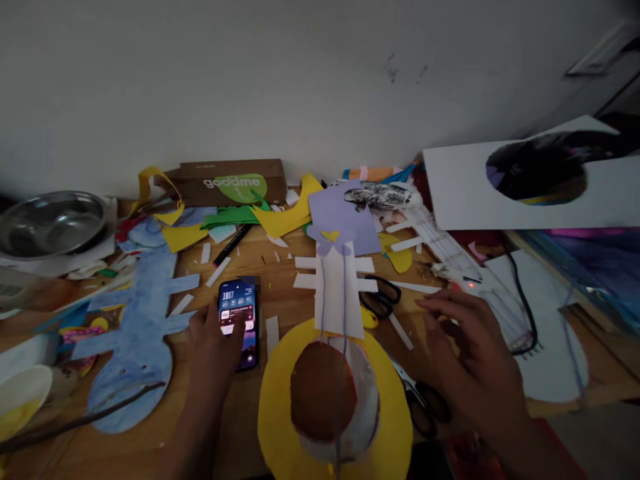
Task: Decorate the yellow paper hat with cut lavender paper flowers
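My left hand (213,353) is at a lit smartphone (245,352) on the wooden table, fingers along its left edge and thumb over the screen. My right hand (473,357) hovers on the right with loosely bent, parted fingers and nothing visible in them. Between my hands lies a paper guitar shape: a yellow ring-shaped body (277,407) with a round hole, a white neck (336,290) with side tabs, and a purple head (320,232). Purplish strings (343,373) run down over the hole. Scissors (423,403) lie beside my right hand, partly covered.
A blue paper guitar shape (145,313) and a stick (85,419) lie left, near a metal bowl (53,223) and a paper cup (25,400). Behind are a brown box (235,183) and yellow scraps (285,217). Black-handled scissors (385,297) and a white holed board (460,193) are right.
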{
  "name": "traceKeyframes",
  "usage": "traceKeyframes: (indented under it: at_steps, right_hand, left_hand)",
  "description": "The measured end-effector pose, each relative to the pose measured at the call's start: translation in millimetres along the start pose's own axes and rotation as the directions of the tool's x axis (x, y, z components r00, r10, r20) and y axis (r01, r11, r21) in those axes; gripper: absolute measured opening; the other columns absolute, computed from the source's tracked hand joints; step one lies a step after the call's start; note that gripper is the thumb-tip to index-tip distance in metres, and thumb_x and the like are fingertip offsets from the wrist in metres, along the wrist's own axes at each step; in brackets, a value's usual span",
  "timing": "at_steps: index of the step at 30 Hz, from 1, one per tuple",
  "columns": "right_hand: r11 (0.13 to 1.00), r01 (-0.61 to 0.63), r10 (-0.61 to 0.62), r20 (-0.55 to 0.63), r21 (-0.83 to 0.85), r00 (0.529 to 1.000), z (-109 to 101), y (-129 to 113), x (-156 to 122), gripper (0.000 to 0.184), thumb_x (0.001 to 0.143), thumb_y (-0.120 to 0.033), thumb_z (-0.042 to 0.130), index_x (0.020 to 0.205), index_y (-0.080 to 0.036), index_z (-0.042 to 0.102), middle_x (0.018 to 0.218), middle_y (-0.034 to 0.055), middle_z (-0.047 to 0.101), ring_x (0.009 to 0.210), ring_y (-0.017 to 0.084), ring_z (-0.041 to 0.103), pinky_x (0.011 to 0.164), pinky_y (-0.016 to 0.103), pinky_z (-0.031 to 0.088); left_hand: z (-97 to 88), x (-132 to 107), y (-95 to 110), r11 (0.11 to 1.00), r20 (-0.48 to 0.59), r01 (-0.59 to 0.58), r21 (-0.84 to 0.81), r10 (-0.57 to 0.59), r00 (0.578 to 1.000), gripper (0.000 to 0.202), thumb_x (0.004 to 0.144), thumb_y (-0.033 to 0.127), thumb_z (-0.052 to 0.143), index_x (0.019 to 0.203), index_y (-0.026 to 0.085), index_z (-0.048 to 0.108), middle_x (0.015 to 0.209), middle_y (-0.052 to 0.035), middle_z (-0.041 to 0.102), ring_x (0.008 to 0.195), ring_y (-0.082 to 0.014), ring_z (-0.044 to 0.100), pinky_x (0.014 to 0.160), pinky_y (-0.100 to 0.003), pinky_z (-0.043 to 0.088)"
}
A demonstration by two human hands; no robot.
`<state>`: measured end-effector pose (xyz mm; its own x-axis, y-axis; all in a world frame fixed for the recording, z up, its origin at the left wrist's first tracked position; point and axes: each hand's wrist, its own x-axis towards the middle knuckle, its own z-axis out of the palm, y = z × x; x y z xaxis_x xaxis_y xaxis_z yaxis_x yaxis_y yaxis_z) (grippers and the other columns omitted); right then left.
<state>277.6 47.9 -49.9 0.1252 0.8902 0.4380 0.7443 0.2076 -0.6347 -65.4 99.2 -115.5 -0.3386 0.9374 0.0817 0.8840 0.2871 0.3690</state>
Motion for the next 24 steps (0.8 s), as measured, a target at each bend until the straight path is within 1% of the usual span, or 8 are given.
traceKeyframes:
  at_steps: [3, 6, 8, 10, 12, 16, 21, 24]
  right_hand:
    - [1.0, -0.018, 0.018, 0.003, 0.007, 1.0, -1, 2, -1, 0.022, 0.094, -0.022, 0.055, 0.114, -0.027, 0.063, 0.118, 0.0077, 0.055, 0.117, 0.024, 0.056, 0.079, 0.033, 0.055]
    - [0.999, -0.049, 0.049, -0.009, 0.015, 0.999, -4, 5, -3, 0.021, 0.095, -0.024, 0.055, 0.114, -0.027, 0.064, 0.118, 0.0079, 0.056, 0.12, 0.026, 0.055, 0.08, 0.036, 0.056]
    - [0.998, -0.06, 0.059, -0.024, -0.004, 0.998, -6, 7, -3, 0.02, 0.095, -0.027, 0.056, 0.114, -0.026, 0.064, 0.12, 0.0084, 0.056, 0.118, 0.027, 0.056, 0.079, 0.038, 0.056]
    - [0.998, -0.06, 0.06, -0.024, -0.026, 0.998, -7, 10, -3, 0.02, 0.095, -0.028, 0.057, 0.113, -0.026, 0.065, 0.121, 0.0086, 0.056, 0.114, 0.027, 0.057, 0.078, 0.038, 0.057]
    - [0.998, -0.057, 0.056, -0.012, -0.026, 0.998, -6, 11, -4, 0.02, 0.095, -0.028, 0.056, 0.113, -0.026, 0.064, 0.118, 0.0084, 0.057, 0.112, 0.026, 0.058, 0.076, 0.037, 0.057]
    - [0.999, -0.037, 0.037, 0.001, -0.015, 0.999, -4, 10, -4, 0.02, 0.095, -0.027, 0.054, 0.113, -0.027, 0.064, 0.116, 0.0071, 0.056, 0.11, 0.024, 0.059, 0.076, 0.035, 0.057]
    - [0.999, -0.035, 0.035, -0.01, 0.002, 0.999, -2, 5, -2, 0.019, 0.095, -0.026, 0.056, 0.113, -0.027, 0.064, 0.117, 0.0063, 0.056, 0.116, 0.024, 0.057, 0.08, 0.033, 0.055]
    - [1.0, -0.023, 0.023, -0.012, -0.02, 1.0, -1, 4, -1, 0.019, 0.096, -0.025, 0.055, 0.113, -0.026, 0.064, 0.116, 0.0062, 0.056, 0.115, 0.023, 0.057, 0.079, 0.032, 0.055]
  left_hand:
    - [-1.2, -1, -4, 0.999, 0.016, -0.01, -0.033, 0.01, 1.0, 0.057, 0.089, 0.048, 0.047, 0.134, 0.013, 0.056, 0.117, -0.0173, 0.057, 0.121, -0.037, 0.05, 0.105, -0.054, 0.041]
    - [-4.7, -5, -16, 0.987, 0.026, 0.022, -0.161, -0.018, 0.999, 0.062, 0.091, 0.052, 0.042, 0.136, 0.012, 0.055, 0.119, -0.0176, 0.057, 0.12, -0.0354, 0.052, 0.107, -0.053, 0.04]
    - [-7.7, -10, -26, 0.969, 0.058, 0.044, -0.243, -0.031, 0.998, 0.063, 0.091, 0.053, 0.042, 0.138, 0.013, 0.055, 0.119, -0.0162, 0.057, 0.117, -0.0337, 0.054, 0.108, -0.052, 0.041]
    - [-10.0, -17, -35, 0.958, 0.091, 0.032, -0.283, -0.006, 0.996, 0.06, 0.09, 0.052, 0.045, 0.137, 0.016, 0.057, 0.116, -0.0138, 0.057, 0.114, -0.0322, 0.056, 0.107, -0.051, 0.041]
    - [-10.5, -23, -38, 0.954, 0.095, 0.02, -0.3, 0.009, 0.995, 0.059, 0.089, 0.051, 0.048, 0.136, 0.015, 0.058, 0.115, -0.0134, 0.057, 0.114, -0.0317, 0.055, 0.108, -0.051, 0.04]
    - [-6.4, -29, -36, 0.963, 0.052, 0.038, -0.268, -0.025, 0.998, 0.063, 0.088, 0.052, 0.048, 0.137, 0.013, 0.057, 0.12, -0.0162, 0.056, 0.118, -0.0345, 0.052, 0.108, -0.055, 0.039]
    - [0.2, -30, -36, 0.983, 0.001, -0.048, -0.179, 0.049, 0.999, 0.063, 0.09, 0.048, 0.046, 0.138, 0.009, 0.055, 0.123, -0.02, 0.056, 0.118, -0.0372, 0.051, 0.104, -0.056, 0.042]
    - [3.4, -32, -38, 0.989, -0.032, -0.085, -0.123, 0.082, 0.996, 0.066, 0.09, 0.045, 0.047, 0.141, 0.005, 0.052, 0.123, -0.0222, 0.056, 0.117, -0.0382, 0.052, 0.102, -0.056, 0.044]
